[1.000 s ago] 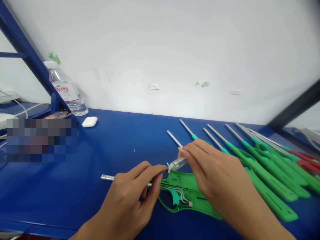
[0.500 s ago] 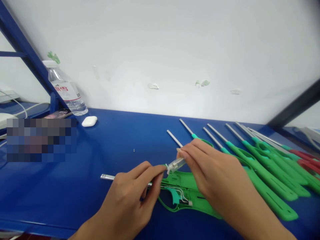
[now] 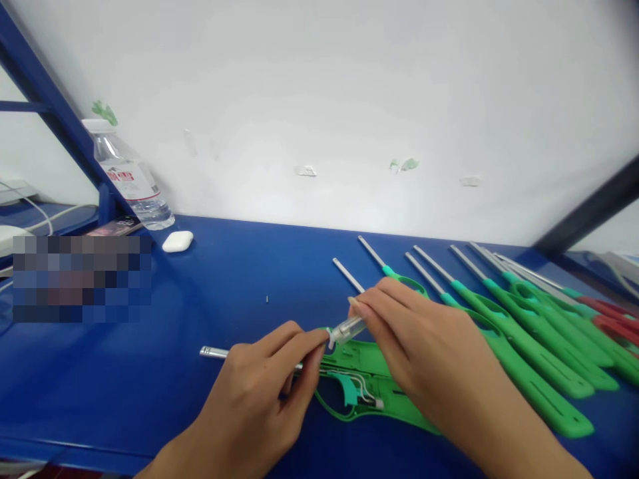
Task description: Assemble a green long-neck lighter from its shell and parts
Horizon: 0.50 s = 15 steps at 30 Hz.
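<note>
My right hand [image 3: 419, 339] is closed around a clear plastic fuel tank [image 3: 348, 329], tilted over the table. At the tank's left end, my left hand [image 3: 274, 379] pinches a small whitish part [image 3: 330, 339] between thumb and fingertips; the exact grip is partly hidden. Below both hands lies an opened long-nosed lighter with a green handle shell [image 3: 407, 406]. Inside it I see a teal trigger [image 3: 348, 387] and pale wires [image 3: 364, 382]. Its metal tube [image 3: 214, 352] passes behind my left hand and sticks out to the left.
Several green-handled lighters [image 3: 529, 359] lie in a row on the right, with red-handled ones [image 3: 612, 326] beyond. A tiny metal piece [image 3: 267, 299] rests on the blue table [image 3: 239, 266]. Farther left stand a water bottle [image 3: 132, 179] and a white case [image 3: 178, 241].
The clear tank and my right hand have shifted very slightly left. Both hands keep their grip; the lighters around them lie as before.
</note>
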Motion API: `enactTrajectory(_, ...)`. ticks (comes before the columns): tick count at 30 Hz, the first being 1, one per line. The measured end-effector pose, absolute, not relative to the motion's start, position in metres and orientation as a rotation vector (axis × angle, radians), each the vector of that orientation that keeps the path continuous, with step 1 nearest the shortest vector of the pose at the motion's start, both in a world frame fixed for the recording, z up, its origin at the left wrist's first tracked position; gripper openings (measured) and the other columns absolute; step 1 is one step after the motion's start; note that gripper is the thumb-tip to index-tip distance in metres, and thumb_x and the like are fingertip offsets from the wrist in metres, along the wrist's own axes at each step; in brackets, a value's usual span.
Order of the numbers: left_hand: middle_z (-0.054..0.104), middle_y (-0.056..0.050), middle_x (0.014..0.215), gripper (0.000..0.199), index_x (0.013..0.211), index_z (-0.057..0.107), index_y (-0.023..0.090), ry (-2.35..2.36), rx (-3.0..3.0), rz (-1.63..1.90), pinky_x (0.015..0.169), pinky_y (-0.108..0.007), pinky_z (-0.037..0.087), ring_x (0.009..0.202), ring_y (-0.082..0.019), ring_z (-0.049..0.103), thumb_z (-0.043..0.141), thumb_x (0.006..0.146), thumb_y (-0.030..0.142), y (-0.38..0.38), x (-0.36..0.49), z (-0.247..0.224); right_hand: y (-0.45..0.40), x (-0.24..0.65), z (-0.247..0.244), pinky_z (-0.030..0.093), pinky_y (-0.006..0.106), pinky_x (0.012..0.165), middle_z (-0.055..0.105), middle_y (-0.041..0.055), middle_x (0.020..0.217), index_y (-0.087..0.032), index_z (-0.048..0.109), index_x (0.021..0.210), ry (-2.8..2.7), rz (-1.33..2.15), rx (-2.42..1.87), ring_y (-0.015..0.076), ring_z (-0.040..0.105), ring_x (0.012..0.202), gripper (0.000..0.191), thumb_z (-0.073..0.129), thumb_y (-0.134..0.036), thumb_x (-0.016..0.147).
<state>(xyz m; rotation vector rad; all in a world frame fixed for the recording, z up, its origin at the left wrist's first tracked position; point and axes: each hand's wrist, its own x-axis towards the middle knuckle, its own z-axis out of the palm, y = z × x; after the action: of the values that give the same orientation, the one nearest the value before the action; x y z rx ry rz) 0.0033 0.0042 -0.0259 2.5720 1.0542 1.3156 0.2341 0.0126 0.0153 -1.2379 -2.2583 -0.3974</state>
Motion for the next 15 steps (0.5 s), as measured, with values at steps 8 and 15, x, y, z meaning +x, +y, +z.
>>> enactTrajectory(8,0.074,0.003,0.091,0.021,0.124,0.069,0.023,1.057,2.572,1.313,0.052,-0.024,0.049,0.059,-0.010,0.071,0.055,0.115,0.011,0.0042,0.0030,-0.0253,0.0123,0.2340,0.0167,0.031,0.033,0.043,0.070,0.0002,0.082,-0.024,0.071,0.096,-2.267,-0.457,-1.206,0.0170,0.073,0.063,0.047,0.035,-0.035,0.126)
enactTrajectory(15,0.074,0.004,0.091,0.020,0.124,0.069,0.023,1.064,2.574,1.309,0.053,-0.024,0.050,0.054,-0.009,0.067,0.055,0.115,0.011,0.0033,0.0021,-0.0264,0.0134,0.2333,0.0162,0.029,0.033,0.042,0.070,0.0014,0.082,-0.022,0.072,0.094,-2.285,-0.471,-1.185,0.0172,0.076,0.067,0.048,0.036,-0.033,0.125)
